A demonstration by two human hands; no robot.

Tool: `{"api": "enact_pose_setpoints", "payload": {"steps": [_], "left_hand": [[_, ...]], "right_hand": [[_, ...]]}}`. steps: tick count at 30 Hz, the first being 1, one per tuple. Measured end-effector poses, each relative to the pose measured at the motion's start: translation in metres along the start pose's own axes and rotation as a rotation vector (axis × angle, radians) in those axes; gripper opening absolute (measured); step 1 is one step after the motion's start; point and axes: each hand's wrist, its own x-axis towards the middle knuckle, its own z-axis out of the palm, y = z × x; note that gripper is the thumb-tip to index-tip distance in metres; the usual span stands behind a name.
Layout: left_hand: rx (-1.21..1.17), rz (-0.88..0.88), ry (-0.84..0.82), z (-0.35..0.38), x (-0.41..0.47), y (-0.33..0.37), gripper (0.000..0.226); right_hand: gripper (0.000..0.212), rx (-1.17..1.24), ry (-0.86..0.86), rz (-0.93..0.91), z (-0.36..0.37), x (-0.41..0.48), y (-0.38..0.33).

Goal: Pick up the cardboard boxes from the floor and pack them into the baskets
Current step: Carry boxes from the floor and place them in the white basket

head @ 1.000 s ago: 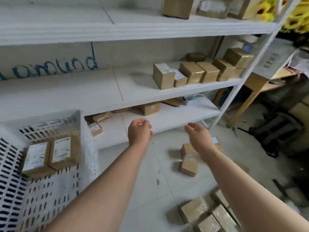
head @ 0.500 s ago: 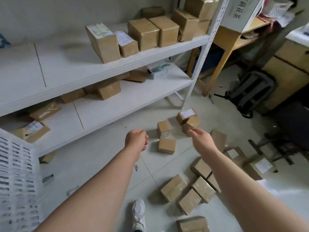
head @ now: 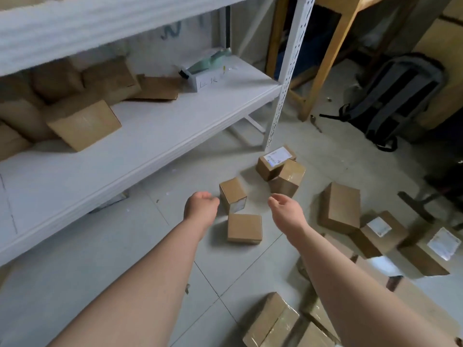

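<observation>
Both arms reach toward the middle of the frame. The left hand [head: 200, 207] is loosely curled with an empty grip, just beside an upright cardboard box [head: 233, 195] on the floor [head: 87, 259]. The right hand [head: 285, 211] is open, holding nothing. A flat box [head: 244, 228] lies between them; more boxes are scattered at right and lower right.
</observation>
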Motion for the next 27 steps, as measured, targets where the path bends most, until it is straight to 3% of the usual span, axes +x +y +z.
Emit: {"api": "enact_pose_setpoints", "payload": {"steps": [4,10,17,21,23,27], "left_hand": [[0.078,0.065,-0.015,0.044,0.083,-0.059,0.050],[0.106,0.094,-0.093,0.096,0.189,-0.129,0.062],[0.093,0.138,-0.138,0.142,0.262,-0.169,0.054],[0.084,0.190,-0.166,0.159,0.278,-0.172,0.042],[0.045,0.224,-0.217,0.161,0.280,-0.172,0.038],[-0.026,0.330,-0.149,0.148,0.281,-0.163,0.040]], "right_hand": [[0.041,-0.007,-0.016,-0.028,0.053,0.087,0.062],[0.044,0.016,-0.035,-0.072,0.120,0.191,0.129],[0.048,0.044,-0.072,-0.079,0.169,0.262,0.164],[0.037,0.062,-0.112,-0.105,0.179,0.280,0.170],[0.037,0.129,-0.145,-0.123,0.179,0.279,0.167],[0.036,0.317,-0.192,-0.139,0.177,0.269,0.156]]}}
